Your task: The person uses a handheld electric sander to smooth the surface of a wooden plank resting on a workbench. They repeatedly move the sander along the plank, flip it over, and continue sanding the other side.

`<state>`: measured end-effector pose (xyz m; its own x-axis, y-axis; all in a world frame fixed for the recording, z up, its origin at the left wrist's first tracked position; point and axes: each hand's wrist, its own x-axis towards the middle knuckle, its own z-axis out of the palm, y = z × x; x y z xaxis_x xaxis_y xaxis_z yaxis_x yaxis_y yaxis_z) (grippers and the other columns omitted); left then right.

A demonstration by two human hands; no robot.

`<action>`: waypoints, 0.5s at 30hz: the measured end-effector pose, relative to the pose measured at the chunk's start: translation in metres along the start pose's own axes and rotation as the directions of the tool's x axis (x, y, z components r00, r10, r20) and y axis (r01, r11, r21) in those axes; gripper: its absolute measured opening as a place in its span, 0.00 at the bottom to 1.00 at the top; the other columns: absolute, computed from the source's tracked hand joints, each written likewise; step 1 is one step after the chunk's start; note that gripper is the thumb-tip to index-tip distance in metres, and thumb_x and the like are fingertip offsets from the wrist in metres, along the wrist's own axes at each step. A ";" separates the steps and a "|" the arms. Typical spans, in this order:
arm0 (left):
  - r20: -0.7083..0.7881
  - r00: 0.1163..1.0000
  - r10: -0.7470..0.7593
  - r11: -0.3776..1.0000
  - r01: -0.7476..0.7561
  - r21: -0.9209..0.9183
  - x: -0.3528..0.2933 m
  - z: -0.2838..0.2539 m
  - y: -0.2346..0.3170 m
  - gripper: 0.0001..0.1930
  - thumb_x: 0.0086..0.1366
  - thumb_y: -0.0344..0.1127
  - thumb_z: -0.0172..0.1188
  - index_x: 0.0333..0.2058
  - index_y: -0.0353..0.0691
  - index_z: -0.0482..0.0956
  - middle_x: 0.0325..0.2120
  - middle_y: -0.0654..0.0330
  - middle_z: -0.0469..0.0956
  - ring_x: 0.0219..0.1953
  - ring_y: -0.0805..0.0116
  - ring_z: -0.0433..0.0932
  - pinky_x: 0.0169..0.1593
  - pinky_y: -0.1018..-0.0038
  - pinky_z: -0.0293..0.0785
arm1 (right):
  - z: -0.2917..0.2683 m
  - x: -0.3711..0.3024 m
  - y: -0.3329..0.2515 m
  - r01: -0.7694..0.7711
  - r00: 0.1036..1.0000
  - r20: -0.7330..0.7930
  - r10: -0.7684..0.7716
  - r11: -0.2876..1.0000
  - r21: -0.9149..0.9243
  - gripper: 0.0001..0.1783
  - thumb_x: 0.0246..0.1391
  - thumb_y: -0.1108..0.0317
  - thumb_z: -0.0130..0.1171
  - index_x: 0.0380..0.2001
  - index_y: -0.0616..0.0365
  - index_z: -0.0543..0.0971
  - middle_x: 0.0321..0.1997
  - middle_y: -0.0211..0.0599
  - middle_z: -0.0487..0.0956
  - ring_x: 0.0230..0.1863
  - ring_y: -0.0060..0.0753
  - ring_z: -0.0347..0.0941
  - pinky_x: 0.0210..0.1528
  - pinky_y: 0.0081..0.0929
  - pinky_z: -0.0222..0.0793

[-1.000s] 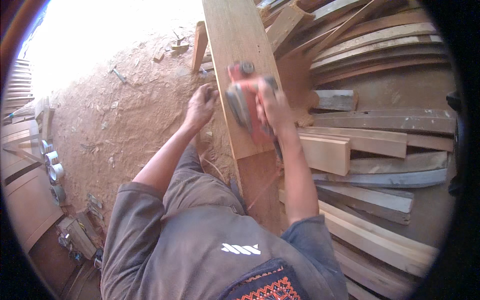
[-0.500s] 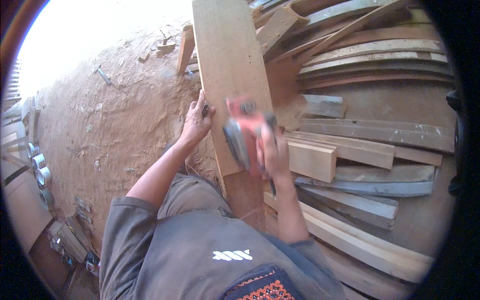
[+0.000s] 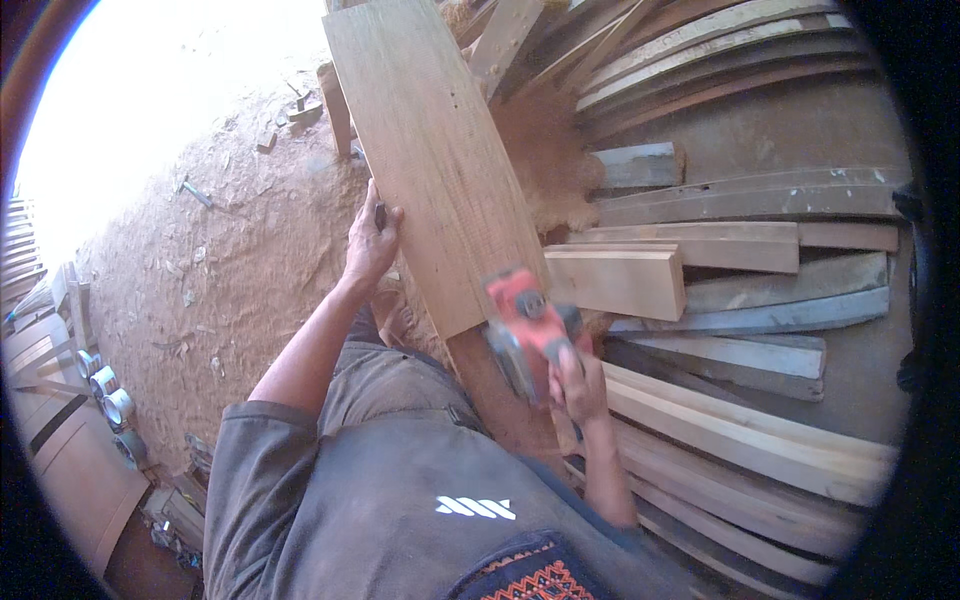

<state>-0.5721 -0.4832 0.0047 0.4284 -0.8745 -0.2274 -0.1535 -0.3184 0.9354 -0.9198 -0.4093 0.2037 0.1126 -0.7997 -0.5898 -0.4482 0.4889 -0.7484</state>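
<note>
A long pale wooden board (image 3: pixel 430 150) runs away from me, its near end resting on a darker wooden surface (image 3: pixel 490 380). My right hand (image 3: pixel 580 385) is wrapped round the rear handle of a red electric hand planer (image 3: pixel 525 300). The planer sits over the board's near right corner, slightly blurred. At the board's left edge, my left hand (image 3: pixel 372 245) touches the side with its fingers. A small dark object (image 3: pixel 380 216), too small to name, is pinched between its thumb and fingers.
Planks (image 3: pixel 740 435) and beams lie stacked at the right, with a thick pale block (image 3: pixel 620 283) close to the planer. Shavings cover the floor (image 3: pixel 250 270) at left, where a hammer (image 3: pixel 197 193) lies. Several round cans (image 3: pixel 117 405) stand far left.
The planer, in my right hand, has come back toward me and to the right, to the board's near end. My left hand stays at the left edge. The view has shifted a little.
</note>
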 end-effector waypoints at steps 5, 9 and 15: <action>0.026 0.999 0.021 1.000 -0.021 0.006 -0.004 -0.005 0.013 0.36 0.75 0.35 0.58 0.76 0.39 0.54 0.66 0.39 0.72 0.68 0.49 0.74 0.68 0.59 0.71 | 0.009 0.017 0.001 -0.009 1.000 -0.014 0.010 0.998 0.066 0.28 0.72 0.42 0.50 0.26 0.54 0.74 0.18 0.23 0.70 0.15 0.16 0.63 0.18 0.21 0.57; 0.032 0.999 -0.005 1.000 0.004 0.031 -0.006 -0.006 0.015 0.36 0.76 0.35 0.57 0.76 0.37 0.53 0.65 0.37 0.72 0.67 0.50 0.74 0.67 0.60 0.72 | 0.050 0.121 -0.081 0.321 0.947 -0.010 -0.321 0.947 -0.020 0.28 0.73 0.41 0.49 0.29 0.54 0.78 0.17 0.20 0.68 0.14 0.16 0.62 0.18 0.23 0.57; 0.062 0.998 -0.017 0.992 0.025 -0.126 -0.003 -0.004 0.010 0.36 0.76 0.36 0.58 0.76 0.38 0.54 0.59 0.39 0.79 0.60 0.52 0.81 0.62 0.60 0.75 | 0.093 0.264 -0.181 0.251 0.965 0.064 -0.255 0.966 0.066 0.34 0.73 0.39 0.47 0.41 0.60 0.88 0.18 0.21 0.69 0.13 0.17 0.61 0.16 0.26 0.59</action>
<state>-0.5710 -0.4821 0.0161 0.3749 -0.8900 -0.2596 -0.0297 -0.2914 0.9561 -0.7267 -0.6761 0.1552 0.2800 -0.8736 -0.3979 -0.3461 0.2948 -0.8907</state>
